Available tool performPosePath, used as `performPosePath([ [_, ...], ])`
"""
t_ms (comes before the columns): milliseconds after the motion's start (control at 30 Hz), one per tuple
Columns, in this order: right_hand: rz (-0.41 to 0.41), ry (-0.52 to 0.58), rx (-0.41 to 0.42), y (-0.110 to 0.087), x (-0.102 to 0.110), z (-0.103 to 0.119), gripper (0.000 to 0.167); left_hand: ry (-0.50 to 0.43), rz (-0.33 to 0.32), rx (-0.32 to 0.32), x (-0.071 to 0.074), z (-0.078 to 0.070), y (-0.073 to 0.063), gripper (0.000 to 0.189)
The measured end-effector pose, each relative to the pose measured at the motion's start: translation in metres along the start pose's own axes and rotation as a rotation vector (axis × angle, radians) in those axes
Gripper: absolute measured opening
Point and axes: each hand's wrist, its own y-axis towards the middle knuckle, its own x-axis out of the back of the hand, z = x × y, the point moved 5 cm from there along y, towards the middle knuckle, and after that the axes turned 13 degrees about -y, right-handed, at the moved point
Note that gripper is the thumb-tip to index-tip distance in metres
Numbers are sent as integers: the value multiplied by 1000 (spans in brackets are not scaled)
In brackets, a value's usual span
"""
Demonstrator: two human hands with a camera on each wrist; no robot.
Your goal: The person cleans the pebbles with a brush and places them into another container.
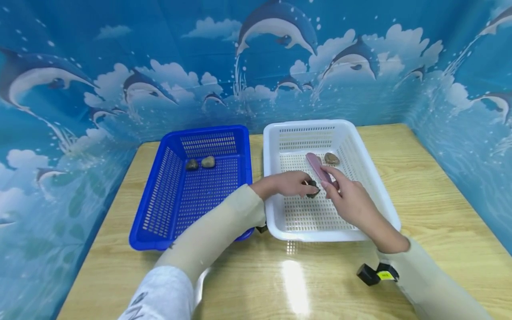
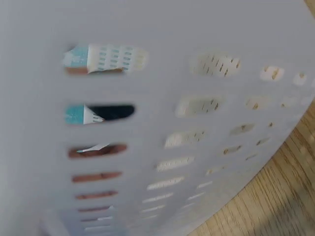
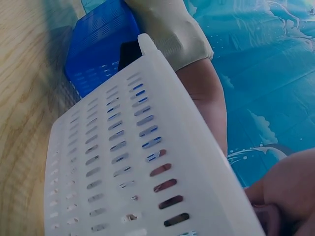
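Note:
Over the white basket (image 1: 276, 178), my left hand (image 1: 294, 183) holds a dark stone (image 1: 313, 190) between thumb and fingers. My right hand (image 1: 352, 200) grips a long, flat mauve tool with a rounded end (image 1: 316, 165), slanting up and left; its lower end sits by the dark stone, partly behind my fingers. I cannot tell what kind of tool it is. A brown stone (image 1: 331, 158) lies further back in the white basket, and another is mostly hidden behind the tool. Both wrist views are largely filled by the basket's slotted wall (image 2: 157, 98), (image 3: 108, 147).
A blue basket (image 1: 150, 209) stands to the left, with a dark stone (image 1: 192, 165) and a tan stone (image 1: 208, 162) near its back. Both baskets rest on a wooden table (image 1: 320, 284). Behind hangs a blue dolphin-print curtain (image 1: 256, 66).

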Motion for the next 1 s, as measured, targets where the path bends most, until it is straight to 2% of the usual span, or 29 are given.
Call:
performPosePath([
  [133, 3, 4, -8, -1, 0, 0, 45, -269, -81, 26, 7, 2, 1, 36],
  [233, -6, 2, -13, 0, -1, -1, 45, -459, -104, 37, 10, 3, 0, 39],
  [400, -41, -7, 1, -1, 0, -2, 46, -805, -33, 13, 13, 2, -3, 45],
  [500, -52, -19, 11, -1, -1, -3, 46, -948, -5, 4, 16, 2, -5, 47],
  [567, -59, -26, 21, -1, -2, -2, 47, -983, -4, -2, 18, 2, -7, 46],
  [700, -80, -30, 63, 0, -3, 1, 49, -989, -15, -8, 22, 1, -9, 45],
  [833, -90, -34, 87, 0, -3, 6, 50, -1000, -44, 13, 26, 1, -12, 45],
  [1000, -117, -33, 85, 2, -5, 10, 50, -1033, -44, 40, 30, 1, -18, 44],
])
